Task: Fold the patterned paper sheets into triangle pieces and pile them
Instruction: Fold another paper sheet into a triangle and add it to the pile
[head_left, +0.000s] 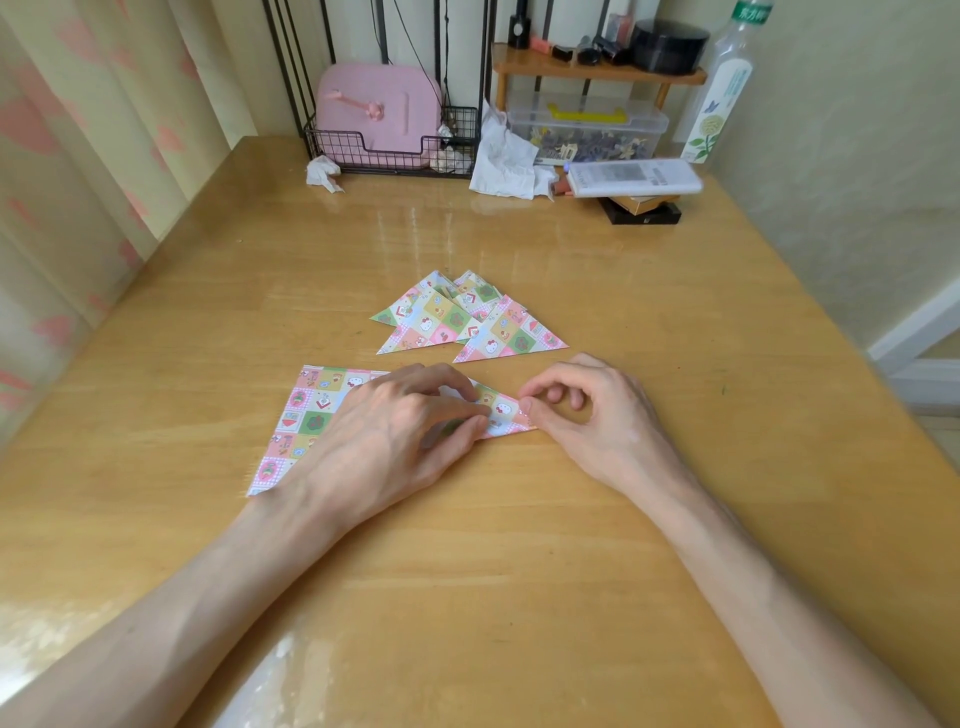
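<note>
both forearms reach in from the bottom edge across the wooden table (519, 561). left hand (395, 441) has its fingers curled over the patterned sheet (306, 415), thumb and fingertips pinching down the folded flap near the middle. right hand (592, 415) is curled too, thumb and forefinger nipping the flap's pointed right tip. the sheet lies flat under the left hand, its left side sticking out. just behind it sits the pile of triangle pieces (457, 322), overlapping loosely. further back, a wire basket (332, 150) holds a pink case (374, 109) upright, and a clear plastic box (644, 124) is full of small dark and yellowish bits i can't make out.
</note>
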